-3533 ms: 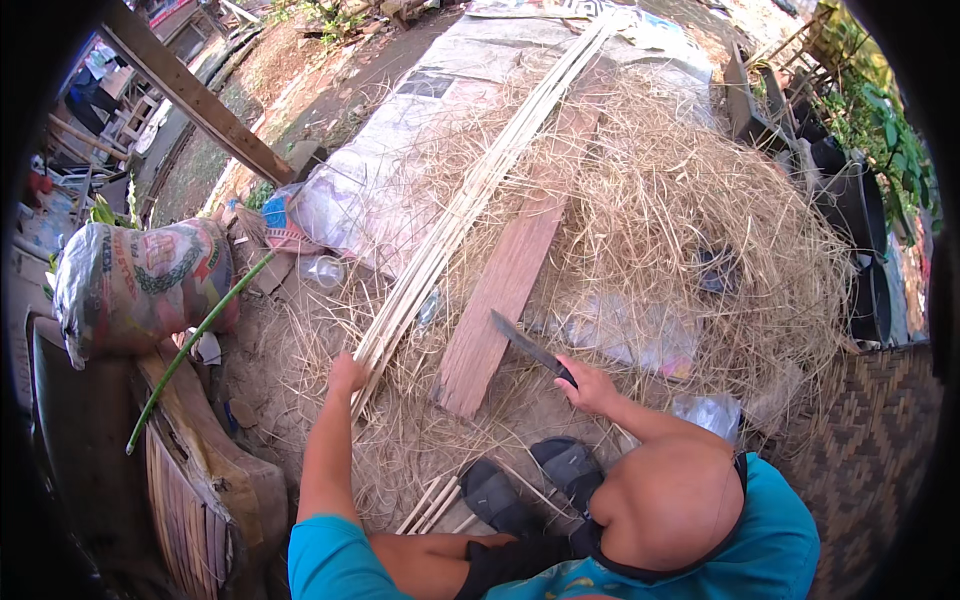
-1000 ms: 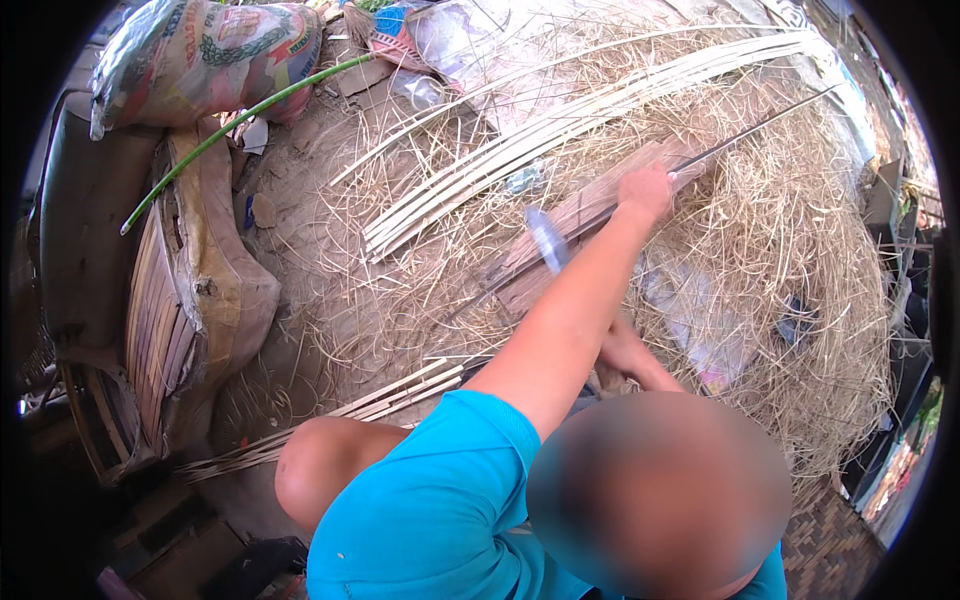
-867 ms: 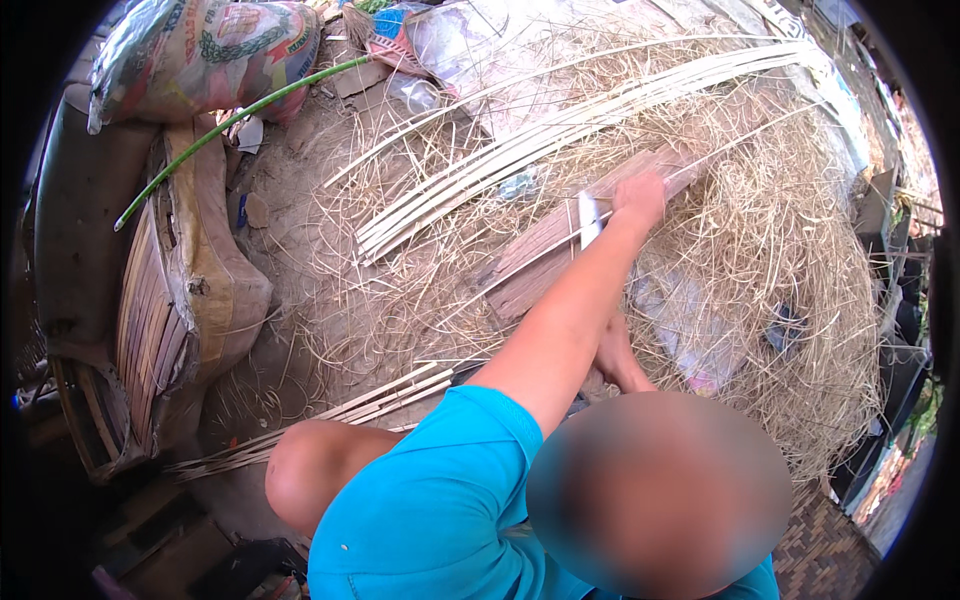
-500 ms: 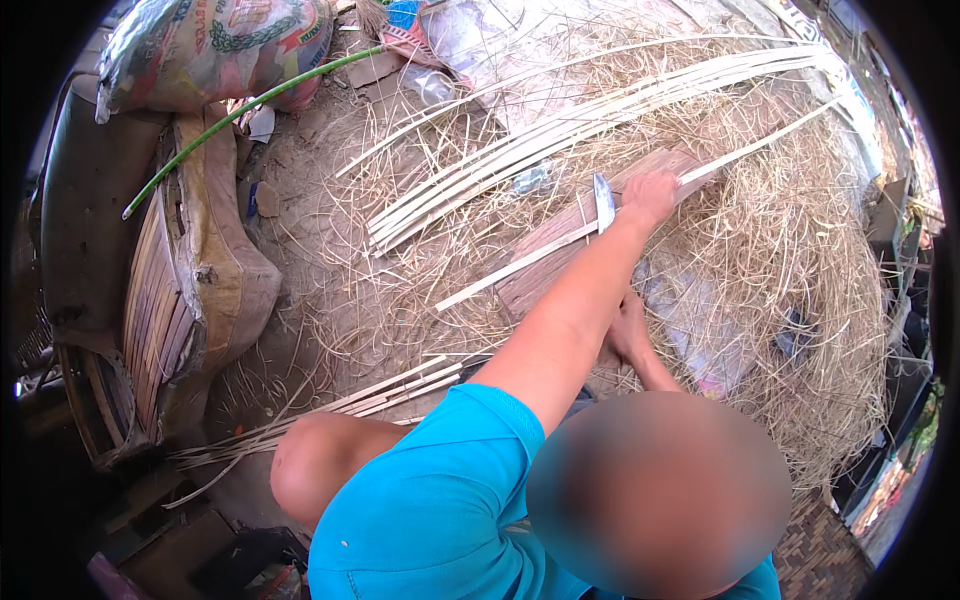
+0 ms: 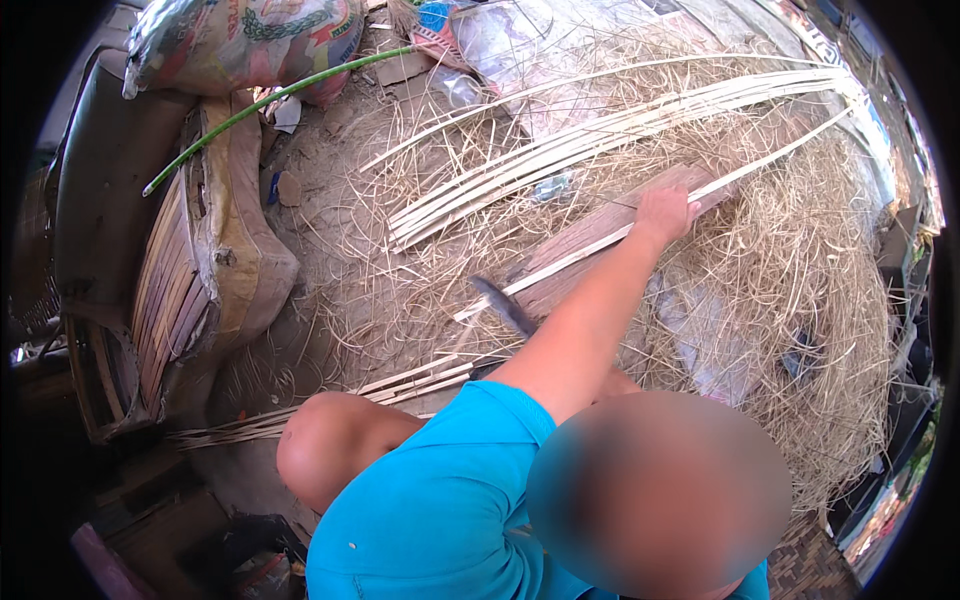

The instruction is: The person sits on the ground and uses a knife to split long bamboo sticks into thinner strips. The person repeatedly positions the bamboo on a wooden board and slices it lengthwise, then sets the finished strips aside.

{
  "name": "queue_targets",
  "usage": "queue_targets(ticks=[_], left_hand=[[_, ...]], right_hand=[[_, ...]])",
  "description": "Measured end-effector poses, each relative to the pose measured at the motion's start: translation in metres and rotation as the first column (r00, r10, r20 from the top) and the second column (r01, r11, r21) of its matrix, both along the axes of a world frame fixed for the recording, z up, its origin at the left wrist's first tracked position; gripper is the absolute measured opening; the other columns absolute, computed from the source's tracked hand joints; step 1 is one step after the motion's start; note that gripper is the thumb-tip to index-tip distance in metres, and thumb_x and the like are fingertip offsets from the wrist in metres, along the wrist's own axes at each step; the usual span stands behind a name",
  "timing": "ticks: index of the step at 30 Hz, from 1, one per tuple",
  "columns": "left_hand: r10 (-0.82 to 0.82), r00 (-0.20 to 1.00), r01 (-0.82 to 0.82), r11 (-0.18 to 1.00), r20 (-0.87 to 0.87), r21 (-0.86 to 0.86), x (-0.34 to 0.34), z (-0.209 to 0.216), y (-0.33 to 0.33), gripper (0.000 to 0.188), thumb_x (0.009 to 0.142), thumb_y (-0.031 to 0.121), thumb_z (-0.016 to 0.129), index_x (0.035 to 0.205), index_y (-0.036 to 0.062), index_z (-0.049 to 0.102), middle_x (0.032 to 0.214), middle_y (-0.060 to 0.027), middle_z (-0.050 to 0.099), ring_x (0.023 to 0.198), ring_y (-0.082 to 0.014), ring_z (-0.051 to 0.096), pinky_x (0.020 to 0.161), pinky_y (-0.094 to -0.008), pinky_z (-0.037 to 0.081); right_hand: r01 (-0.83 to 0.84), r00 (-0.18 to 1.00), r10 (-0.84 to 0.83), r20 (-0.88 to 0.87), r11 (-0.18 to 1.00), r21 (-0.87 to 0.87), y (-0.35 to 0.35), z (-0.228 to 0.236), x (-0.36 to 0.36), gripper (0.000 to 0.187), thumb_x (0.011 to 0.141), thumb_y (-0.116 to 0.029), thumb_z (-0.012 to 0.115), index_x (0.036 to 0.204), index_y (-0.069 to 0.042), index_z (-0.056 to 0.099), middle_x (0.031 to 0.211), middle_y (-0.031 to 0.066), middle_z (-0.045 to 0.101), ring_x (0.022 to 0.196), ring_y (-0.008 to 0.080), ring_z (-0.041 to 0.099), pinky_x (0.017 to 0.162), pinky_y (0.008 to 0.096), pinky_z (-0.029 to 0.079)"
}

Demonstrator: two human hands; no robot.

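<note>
My left hand (image 5: 665,213) is closed round a long pale bamboo strip (image 5: 570,260), pressing it on a brown wooden board (image 5: 600,222). The strip slants from near left to far right, past both ends of the board. Close to its near end, a knife (image 5: 508,305) with a dark blade crosses the strip, its tip sticking out to the left. The knife's handle and my right hand are hidden under my left arm, where the blade comes out. Only a bit of my right forearm (image 5: 618,383) shows.
Pale strips (image 5: 600,135) lie bundled beyond the board, and more (image 5: 400,385) lie beside my knee. Curly shavings (image 5: 800,270) heap up at the right. A green stalk (image 5: 270,103) rests across a worn chair (image 5: 235,230) at the left, below a stuffed sack (image 5: 255,40).
The knife has moved along the strip from beside my left hand to its near left end. My right hand has slipped out of sight under my left arm. The view has shifted slightly.
</note>
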State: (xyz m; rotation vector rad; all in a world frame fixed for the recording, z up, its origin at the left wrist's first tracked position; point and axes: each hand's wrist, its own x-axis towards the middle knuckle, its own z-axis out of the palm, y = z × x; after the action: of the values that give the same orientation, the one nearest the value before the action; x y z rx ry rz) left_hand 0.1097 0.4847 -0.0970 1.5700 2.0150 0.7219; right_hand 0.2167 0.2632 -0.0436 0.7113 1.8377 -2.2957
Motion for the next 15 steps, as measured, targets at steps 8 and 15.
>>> queue_targets(ticks=[8, 15], left_hand=[[-0.065, 0.998, 0.064, 0.993, -0.003, -0.099, 0.002, 0.014, 0.014, 0.041, 0.104, 0.039, 0.050, 0.115, 0.0015, 0.062, 0.103, -0.0189, 0.074, 0.099, -0.0359, 0.071, 0.088, -0.0474, 0.053], [0.004, 1.000, -0.003, 0.995, 0.010, -0.098, -0.001, -0.004, 0.027, 0.042, 0.105, 0.040, 0.048, 0.105, 0.0023, 0.066, 0.100, -0.0180, 0.075, 0.097, -0.0350, 0.072, 0.084, -0.0466, 0.055]], right_hand=[[-0.254, 0.960, 0.249, 0.127, 0.967, 0.029, -0.005, 0.055, -0.004, 0.036, 0.098, -0.019, 0.060, 0.127, 0.002, 0.059, 0.088, 0.0105, 0.070, 0.066, 0.0127, 0.064, 0.056, 0.0297, 0.052], [0.513, 0.836, -0.517, 0.185, 0.856, 0.071, 0.057, -0.030, 0.007, 0.027, 0.104, -0.018, 0.052, 0.122, 0.002, 0.058, 0.086, 0.0089, 0.068, 0.062, 0.0131, 0.062, 0.055, 0.0304, 0.052]])
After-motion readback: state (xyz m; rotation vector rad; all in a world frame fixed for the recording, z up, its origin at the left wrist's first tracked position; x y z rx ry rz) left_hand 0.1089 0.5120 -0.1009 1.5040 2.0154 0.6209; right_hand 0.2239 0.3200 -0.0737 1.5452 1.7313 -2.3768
